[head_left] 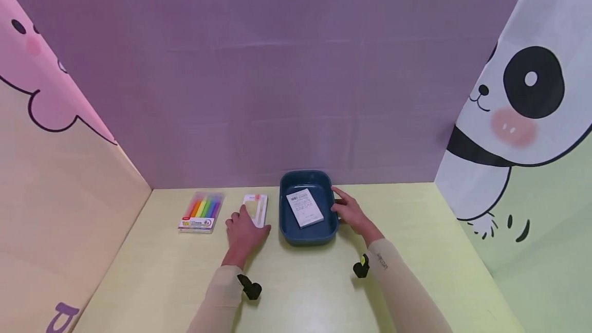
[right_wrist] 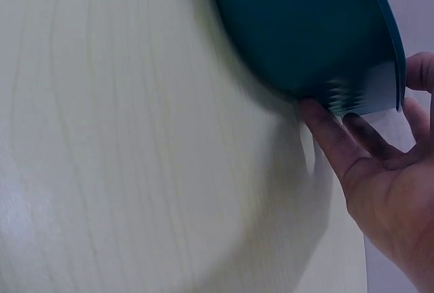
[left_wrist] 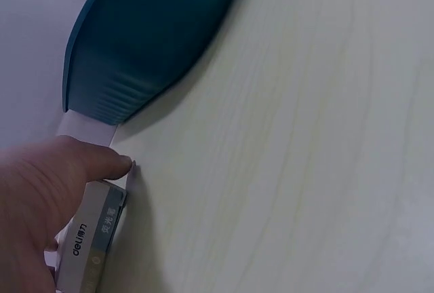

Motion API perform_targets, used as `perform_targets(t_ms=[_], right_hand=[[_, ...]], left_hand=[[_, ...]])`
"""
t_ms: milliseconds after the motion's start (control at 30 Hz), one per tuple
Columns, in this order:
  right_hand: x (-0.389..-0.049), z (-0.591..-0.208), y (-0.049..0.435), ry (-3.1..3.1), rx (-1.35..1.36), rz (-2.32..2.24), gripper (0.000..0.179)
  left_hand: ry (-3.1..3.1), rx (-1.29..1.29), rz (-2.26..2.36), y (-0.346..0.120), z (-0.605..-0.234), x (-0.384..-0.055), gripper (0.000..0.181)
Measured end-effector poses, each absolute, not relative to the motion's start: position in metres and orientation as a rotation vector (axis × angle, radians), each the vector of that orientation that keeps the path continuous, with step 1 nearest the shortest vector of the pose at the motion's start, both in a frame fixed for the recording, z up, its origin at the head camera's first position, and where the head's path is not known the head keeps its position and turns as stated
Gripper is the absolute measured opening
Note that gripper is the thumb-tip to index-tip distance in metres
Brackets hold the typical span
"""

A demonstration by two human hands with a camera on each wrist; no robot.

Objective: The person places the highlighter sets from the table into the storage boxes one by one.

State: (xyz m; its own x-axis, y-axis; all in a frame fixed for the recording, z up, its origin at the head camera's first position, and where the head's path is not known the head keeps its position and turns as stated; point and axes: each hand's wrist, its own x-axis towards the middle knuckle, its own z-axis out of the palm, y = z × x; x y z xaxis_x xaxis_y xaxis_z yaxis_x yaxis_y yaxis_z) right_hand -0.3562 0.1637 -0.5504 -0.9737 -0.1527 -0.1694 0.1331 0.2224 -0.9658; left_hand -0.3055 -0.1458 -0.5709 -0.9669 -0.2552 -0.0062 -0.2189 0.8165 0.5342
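Note:
My left hand (head_left: 247,230) lies over a flat white box (head_left: 260,208) on the table, its fingers spread at the box's left and its thumb reaching out on the right. In the left wrist view the box (left_wrist: 90,235), lettered "deli", shows below the thumb. A dark blue-green tray (head_left: 309,241) stands just to the right. Inside it is a white packet (head_left: 305,207) with printed text. At the tray's right side, my right hand (head_left: 352,214) touches the wall and rim with extended fingers (right_wrist: 329,130).
A clear case of coloured markers (head_left: 201,213) lies left of the white box. The pale wooden table (head_left: 305,292) ends at a purple back wall (head_left: 296,76). Side panels with cartoon animals, one a panda (head_left: 518,132), flank the table.

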Motion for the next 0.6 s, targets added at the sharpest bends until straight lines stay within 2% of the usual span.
perform_targets(t_ms=[600], right_hand=[[-0.3573, -0.5497, 0.1621, 2.263, 0.006, -1.838, 0.066]], left_hand=[[-2.811, 0.396, -0.924, -0.1494, -0.5756, -0.3097, 0.09]])
